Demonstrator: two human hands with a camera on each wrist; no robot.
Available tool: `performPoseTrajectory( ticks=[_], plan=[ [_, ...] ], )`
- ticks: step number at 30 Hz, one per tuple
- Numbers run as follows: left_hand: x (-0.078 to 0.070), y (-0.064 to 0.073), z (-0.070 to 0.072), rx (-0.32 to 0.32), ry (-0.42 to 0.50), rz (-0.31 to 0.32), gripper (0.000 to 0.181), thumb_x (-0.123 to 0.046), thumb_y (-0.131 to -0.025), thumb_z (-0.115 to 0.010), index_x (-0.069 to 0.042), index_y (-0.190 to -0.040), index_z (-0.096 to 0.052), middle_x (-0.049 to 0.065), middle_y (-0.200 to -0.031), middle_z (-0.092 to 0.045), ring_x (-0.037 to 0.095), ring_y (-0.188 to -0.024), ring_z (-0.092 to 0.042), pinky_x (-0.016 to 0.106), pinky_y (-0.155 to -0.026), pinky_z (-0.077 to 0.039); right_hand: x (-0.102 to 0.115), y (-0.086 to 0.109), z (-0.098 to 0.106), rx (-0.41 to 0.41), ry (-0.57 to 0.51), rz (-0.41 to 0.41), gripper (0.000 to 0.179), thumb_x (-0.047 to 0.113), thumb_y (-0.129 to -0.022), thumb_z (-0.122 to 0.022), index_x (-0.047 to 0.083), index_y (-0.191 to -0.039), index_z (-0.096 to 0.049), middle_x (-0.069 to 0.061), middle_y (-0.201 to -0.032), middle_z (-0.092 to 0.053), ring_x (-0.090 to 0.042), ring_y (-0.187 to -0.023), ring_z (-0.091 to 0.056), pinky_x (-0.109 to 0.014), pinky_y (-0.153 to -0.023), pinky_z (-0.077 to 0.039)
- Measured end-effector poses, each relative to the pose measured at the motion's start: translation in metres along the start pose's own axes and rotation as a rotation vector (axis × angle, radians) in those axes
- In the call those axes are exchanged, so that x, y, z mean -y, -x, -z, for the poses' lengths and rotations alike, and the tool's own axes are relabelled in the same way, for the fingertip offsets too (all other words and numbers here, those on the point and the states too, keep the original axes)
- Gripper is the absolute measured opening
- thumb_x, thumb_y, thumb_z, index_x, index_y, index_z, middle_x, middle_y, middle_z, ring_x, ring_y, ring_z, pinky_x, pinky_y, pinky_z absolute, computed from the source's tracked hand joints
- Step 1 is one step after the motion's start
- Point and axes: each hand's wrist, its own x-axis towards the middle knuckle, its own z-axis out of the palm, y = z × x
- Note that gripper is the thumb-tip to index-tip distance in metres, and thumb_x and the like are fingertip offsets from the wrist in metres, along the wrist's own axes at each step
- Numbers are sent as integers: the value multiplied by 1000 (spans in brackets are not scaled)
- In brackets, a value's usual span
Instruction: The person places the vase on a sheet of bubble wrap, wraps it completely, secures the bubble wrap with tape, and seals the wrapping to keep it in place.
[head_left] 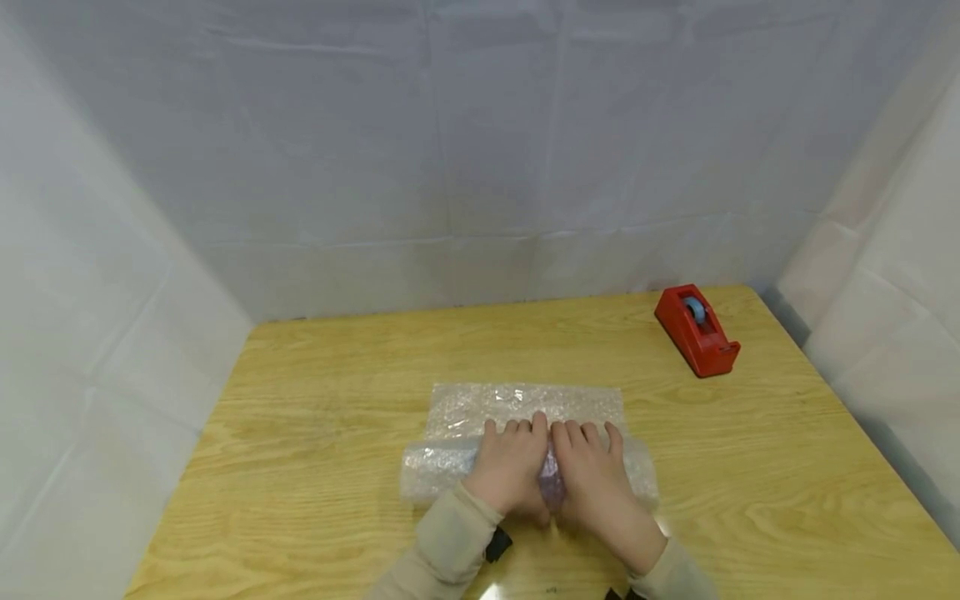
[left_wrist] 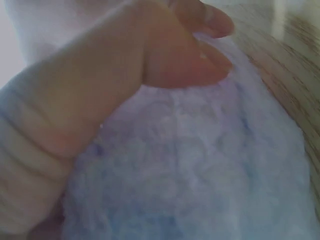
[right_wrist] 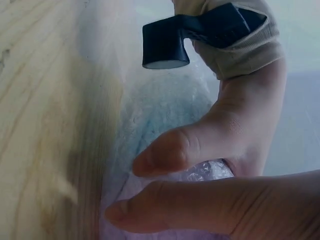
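A roll of bubble wrap (head_left: 429,468) lies crosswise near the front of the table, with something purple and bluish showing through its layers. My left hand (head_left: 512,467) grips the roll just left of its middle, fingers over the top and thumb on the near side. Close beside it, my right hand (head_left: 592,475) grips the roll the same way. Both thumbs press the near face of the wrap (right_wrist: 165,115) in the right wrist view. Beyond the fingers, a flat stretch of the bubble wrap sheet (head_left: 517,402) extends away over the table. The wrapped thing's shape is hidden.
A red tape dispenser (head_left: 693,329) with a blue-cored roll stands at the back right of the wooden table (head_left: 322,400). White sheeting (head_left: 450,167) hangs behind the table and along both sides.
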Motion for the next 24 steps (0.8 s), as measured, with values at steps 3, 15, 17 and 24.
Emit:
performPoseTrajectory(
  ticks=[3, 15, 17, 24],
  plan=[
    [2, 1, 0, -26, -22, -22, 106, -58, -37, -95, -9, -120, -51, 9, -105, -64, 27, -98, -60, 52, -88, -46, -1, -3, -1, -5, -1, 4, 95, 40, -40, -96, 4, -117, -54, -13, -112, -60, -36, -108, -53, -67, -100, -29],
    [4, 2, -2, -115, -82, -68, 94, -60, -37, -94, -9, -108, -59, 5, -94, -62, 23, -87, -61, 41, -81, -49, -5, -9, 2, 28, -42, -3, 91, 44, -38, -94, 7, -110, -53, -11, -105, -58, -35, -100, -54, -64, -97, -32],
    [4, 2, 0, -84, -62, -65, 95, -60, -38, -94, -8, -109, -59, 7, -95, -65, 24, -87, -62, 40, -82, -50, -6, -9, 3, 52, -57, 2, 91, 43, -37, -95, 7, -111, -54, -10, -105, -59, -34, -100, -55, -64, -97, -32],
    [2, 4, 3, -24, -14, -67, 93, -60, -39, -93, -7, -108, -61, 6, -91, -66, 24, -83, -64, 39, -80, -50, -10, -7, 8, 136, -101, 20, 91, 36, -35, -96, 8, -111, -55, -8, -104, -61, -31, -98, -58, -66, -97, -33]
  ],
)
